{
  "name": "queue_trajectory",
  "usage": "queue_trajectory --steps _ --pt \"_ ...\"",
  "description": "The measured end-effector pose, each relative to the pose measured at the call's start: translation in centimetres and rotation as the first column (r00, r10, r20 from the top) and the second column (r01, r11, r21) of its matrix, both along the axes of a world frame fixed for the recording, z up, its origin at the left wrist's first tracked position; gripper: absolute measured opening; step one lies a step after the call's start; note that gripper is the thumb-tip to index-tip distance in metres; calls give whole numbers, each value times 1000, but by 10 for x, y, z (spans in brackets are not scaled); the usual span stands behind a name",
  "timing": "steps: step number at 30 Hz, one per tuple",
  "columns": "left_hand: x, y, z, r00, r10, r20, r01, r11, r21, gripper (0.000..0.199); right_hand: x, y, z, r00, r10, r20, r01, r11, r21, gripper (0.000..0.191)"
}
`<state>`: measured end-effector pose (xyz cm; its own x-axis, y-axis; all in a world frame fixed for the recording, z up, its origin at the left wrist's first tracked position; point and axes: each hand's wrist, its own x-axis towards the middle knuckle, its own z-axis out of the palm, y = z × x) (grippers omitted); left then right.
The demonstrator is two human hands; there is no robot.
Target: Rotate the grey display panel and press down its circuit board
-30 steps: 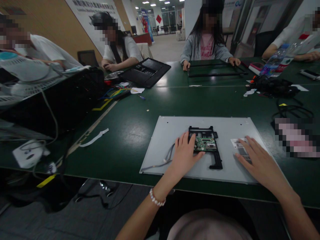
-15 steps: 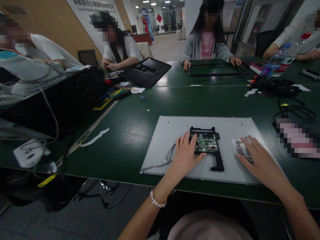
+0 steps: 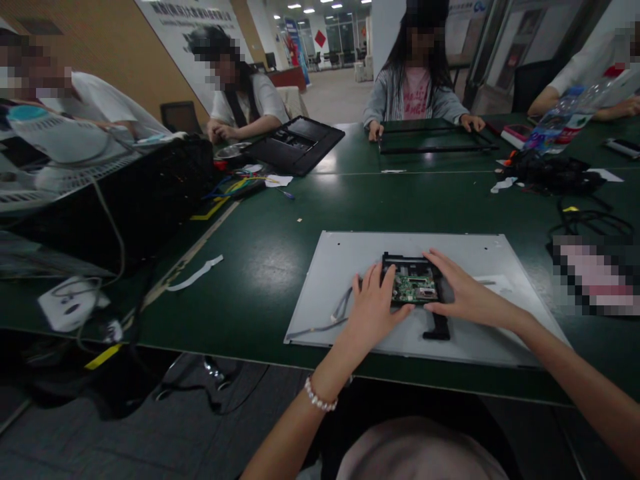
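Note:
A green circuit board (image 3: 414, 288) sits in a black plastic bracket (image 3: 440, 328) on the back of a pale grey display panel (image 3: 475, 252). My left hand (image 3: 373, 308) rests at the bracket's left side, fingers spread, with the thumb along the board's lower edge. At the other side, my right hand (image 3: 463, 293) touches the bracket's right edge, thumb and fingers apart. Both hands are open, flanking the board. Grey cables (image 3: 320, 329) run out from under my left hand across the panel. The right hand and forearm partly cover a label on the panel.
Across the green table (image 3: 260, 267), a co-worker's hands hold a black frame (image 3: 430, 149). A black monitor back cover (image 3: 300, 147) lies before another person. Plastic bottles (image 3: 565, 123) and black cables (image 3: 555, 172) are at right. A black box (image 3: 125, 207) stands at left, near a paper strip (image 3: 197, 273).
My right hand has moved left from the panel's label to the bracket's right edge. My left hand stays at the bracket's left side. The camera view has shifted slightly.

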<state>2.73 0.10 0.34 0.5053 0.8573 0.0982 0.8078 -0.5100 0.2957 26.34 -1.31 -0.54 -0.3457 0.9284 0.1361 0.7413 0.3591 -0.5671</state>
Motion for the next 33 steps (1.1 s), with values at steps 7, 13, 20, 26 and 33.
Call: queue_trajectory --steps 7,13,20,26,33 --pt "1 2 0 1000 -2 8 2 1000 -12 74 3 0 -6 999 -20 -43 24 997 76 87" --pt "-2 -2 7 998 4 58 -3 1000 -25 72 2 -1 -8 999 -24 -39 27 997 71 88" --pt "-102 48 34 951 237 199 -268 952 148 38 -2 -6 -8 999 -25 20 25 999 43 87" --pt "-233 110 45 749 658 -74 -597 719 357 38 -3 -5 -6 999 -18 41 16 999 37 78" --pt "-291 128 44 525 739 -421 -650 668 362 33 1 -2 -5 999 -15 31 14 999 45 72"
